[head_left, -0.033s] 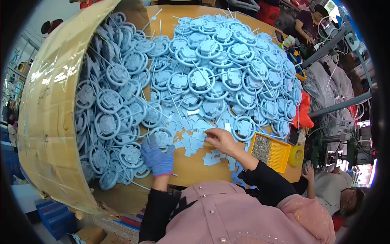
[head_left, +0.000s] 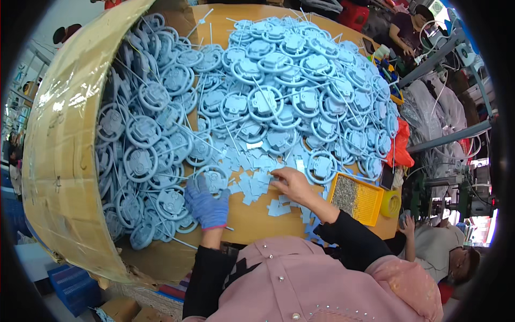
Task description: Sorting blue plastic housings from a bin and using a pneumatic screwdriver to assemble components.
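Observation:
My left hand [head_left: 207,205], in a blue-purple knitted glove, is closed round the near left side of a light-blue plastic ring with a block in its middle, like a toy steering wheel [head_left: 216,181]. Its thin rod is partly hidden by the hand. My bare right hand [head_left: 293,184] hovers at the right edge of a spread of small flat blue squares [head_left: 252,189]. Its thumb and forefinger are pinched together; whatever lies between them is too small to make out. A large heap of similar wheels [head_left: 265,102] rises behind both hands.
An opened cardboard box [head_left: 64,145] on the left holds more wheels. To the right stand a yellow basket [head_left: 372,203] with small metal parts and a yellow tape roll [head_left: 391,205]. A red plastic bag [head_left: 401,146] lies beyond. Other people work at the right.
The whole view has shifted very slightly. My left hand and the wheel in it have tilted a little; my right hand stays at the same place beside the squares.

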`<state>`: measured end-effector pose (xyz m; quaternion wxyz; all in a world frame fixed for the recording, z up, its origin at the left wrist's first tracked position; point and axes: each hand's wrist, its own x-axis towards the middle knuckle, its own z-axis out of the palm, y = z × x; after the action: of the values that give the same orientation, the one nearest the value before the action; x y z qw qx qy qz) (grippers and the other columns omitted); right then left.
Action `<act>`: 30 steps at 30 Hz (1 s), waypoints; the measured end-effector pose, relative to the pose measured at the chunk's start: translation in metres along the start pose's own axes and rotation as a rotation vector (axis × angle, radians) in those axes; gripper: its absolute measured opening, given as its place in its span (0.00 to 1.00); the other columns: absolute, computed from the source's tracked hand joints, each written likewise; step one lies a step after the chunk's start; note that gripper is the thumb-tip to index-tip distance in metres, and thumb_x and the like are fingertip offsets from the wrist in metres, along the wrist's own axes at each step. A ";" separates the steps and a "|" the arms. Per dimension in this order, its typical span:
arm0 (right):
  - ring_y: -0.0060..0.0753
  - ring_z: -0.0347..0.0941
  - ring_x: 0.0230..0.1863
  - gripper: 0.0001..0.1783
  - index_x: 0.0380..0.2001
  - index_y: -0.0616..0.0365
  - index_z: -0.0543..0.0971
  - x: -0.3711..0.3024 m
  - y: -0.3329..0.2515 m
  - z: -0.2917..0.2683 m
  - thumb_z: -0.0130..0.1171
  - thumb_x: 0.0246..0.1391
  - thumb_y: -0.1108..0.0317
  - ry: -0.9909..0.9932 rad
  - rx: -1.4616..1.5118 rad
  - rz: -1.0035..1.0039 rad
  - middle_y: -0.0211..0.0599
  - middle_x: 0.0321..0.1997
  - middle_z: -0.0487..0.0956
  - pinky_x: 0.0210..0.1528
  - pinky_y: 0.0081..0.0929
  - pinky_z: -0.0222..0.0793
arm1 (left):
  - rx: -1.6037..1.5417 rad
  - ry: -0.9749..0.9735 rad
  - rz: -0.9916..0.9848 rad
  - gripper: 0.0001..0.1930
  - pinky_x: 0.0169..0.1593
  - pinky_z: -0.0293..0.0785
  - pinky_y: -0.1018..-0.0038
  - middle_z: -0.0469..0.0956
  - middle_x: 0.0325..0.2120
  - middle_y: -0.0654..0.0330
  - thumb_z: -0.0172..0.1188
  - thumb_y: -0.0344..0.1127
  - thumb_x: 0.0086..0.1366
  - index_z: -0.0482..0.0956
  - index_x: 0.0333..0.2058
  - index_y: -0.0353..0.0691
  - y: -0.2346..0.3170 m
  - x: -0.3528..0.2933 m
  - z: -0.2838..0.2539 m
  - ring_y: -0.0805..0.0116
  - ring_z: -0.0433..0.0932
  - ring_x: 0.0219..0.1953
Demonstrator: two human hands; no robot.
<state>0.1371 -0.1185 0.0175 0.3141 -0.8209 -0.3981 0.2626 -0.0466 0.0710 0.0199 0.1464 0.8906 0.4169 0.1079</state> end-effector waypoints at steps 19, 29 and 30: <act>0.23 0.75 0.31 0.15 0.45 0.62 0.78 0.015 -0.017 0.017 0.53 0.59 0.65 0.092 0.516 0.149 0.36 0.30 0.79 0.34 0.22 0.70 | -0.417 0.141 0.327 0.28 0.60 0.59 0.52 0.66 0.52 0.42 0.65 0.39 0.52 0.72 0.51 0.36 0.006 0.013 0.002 0.41 0.62 0.57; 0.24 0.74 0.38 0.15 0.48 0.60 0.73 0.021 -0.119 0.011 0.50 0.62 0.64 -0.149 1.793 0.323 0.34 0.41 0.77 0.41 0.22 0.72 | -0.360 0.149 0.747 0.32 0.60 0.57 0.51 0.63 0.59 0.49 0.63 0.46 0.55 0.66 0.59 0.53 0.049 -0.012 -0.098 0.42 0.62 0.60; 0.24 0.73 0.38 0.16 0.49 0.61 0.73 0.021 -0.136 0.005 0.51 0.61 0.65 -0.062 1.798 0.388 0.34 0.41 0.77 0.41 0.21 0.72 | -0.370 0.093 0.689 0.32 0.60 0.56 0.50 0.62 0.59 0.49 0.62 0.49 0.56 0.67 0.58 0.51 0.055 -0.014 -0.106 0.41 0.61 0.60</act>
<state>0.0784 -0.0338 0.1087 0.7736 -0.3125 0.0924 0.5434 -0.0499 0.0448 0.1376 0.2404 0.9312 0.0731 0.2641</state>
